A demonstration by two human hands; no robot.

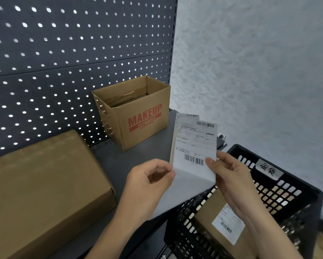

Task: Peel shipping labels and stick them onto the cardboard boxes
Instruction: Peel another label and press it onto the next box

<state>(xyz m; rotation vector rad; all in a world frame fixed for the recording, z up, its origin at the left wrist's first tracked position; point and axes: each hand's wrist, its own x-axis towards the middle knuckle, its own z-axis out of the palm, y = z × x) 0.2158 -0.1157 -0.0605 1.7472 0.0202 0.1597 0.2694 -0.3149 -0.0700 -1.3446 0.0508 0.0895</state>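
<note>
Two surfaces fill the background: a dark pegboard panel [63,53] dotted with holes at left and a rough grey wall [259,62] at right. Below the panel runs a grey shelf [138,161]. At the shelf's left end lies a large closed cardboard box [41,184], plain brown with no label showing on its visible faces. To the right of the shelf sits a black plastic crate [297,193] with slotted walls, its near corner covered by the held paper. Farther back on the shelf, against the panel, stands an open cardboard box [138,116] printed MAKEUP in red (clear tape glints inside it). Inside the crate lies a smaller labelled box [205,221], its white barcode sticker [228,223] facing up and partly crossed by the right forearm. Between shelf and crate, held up in the air, is the stack of shipping labels [196,143], several sheets fanned one behind another, barcode on the front one; a blank white sheet [185,184] bends down from its lower edge toward the person. The left hand [147,182] pinches that sheet's lower left corner between thumb and forefinger, its other fingers curled in. The right hand [230,176] grips the right edge, thumb pressed on the front beside the barcode, fingers behind. A pale handwritten tag [269,170] is stuck on the crate's rim. A small dark object [221,136] peeks from behind the labels, too hidden to identify.
</note>
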